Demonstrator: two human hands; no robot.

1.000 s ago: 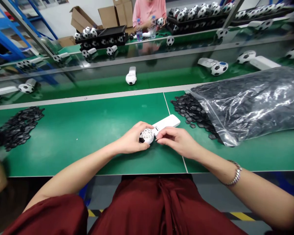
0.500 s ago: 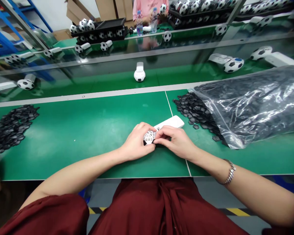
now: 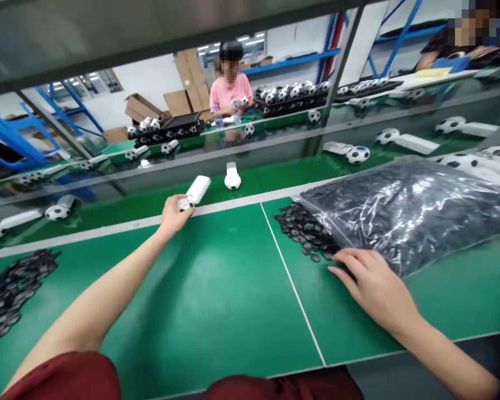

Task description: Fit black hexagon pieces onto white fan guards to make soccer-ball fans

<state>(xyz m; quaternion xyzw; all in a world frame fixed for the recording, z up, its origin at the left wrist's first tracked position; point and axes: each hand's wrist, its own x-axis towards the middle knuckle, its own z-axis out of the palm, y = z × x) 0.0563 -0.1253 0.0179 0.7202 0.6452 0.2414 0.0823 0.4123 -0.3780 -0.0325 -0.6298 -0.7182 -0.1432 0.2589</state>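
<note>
My left hand (image 3: 175, 215) is stretched out to the far edge of the green table. Its fingers are closed around the ball end of a white soccer-ball-headed device (image 3: 199, 189), whose flat white handle points away and to the right over the green strip beyond. My right hand (image 3: 377, 283) is at the near side of a pile of small black polygonal pieces (image 3: 304, 228), thumb and forefinger apart. Its forefinger tip is at the pile's edge; whether it touches a piece I cannot tell. Nothing shows between its fingers.
A clear plastic bag (image 3: 416, 216) of black pieces lies behind my right hand. Another black pile (image 3: 16, 289) is at the left. Similar devices lie along the green strip (image 3: 270, 169), one device (image 3: 232, 176) near my left hand. A person in pink (image 3: 231, 91) sits opposite.
My hands have come apart. The left has carried the device forward and left to the table's far edge; the right has let go and moved right to the black pieces. The view has tilted up.
</note>
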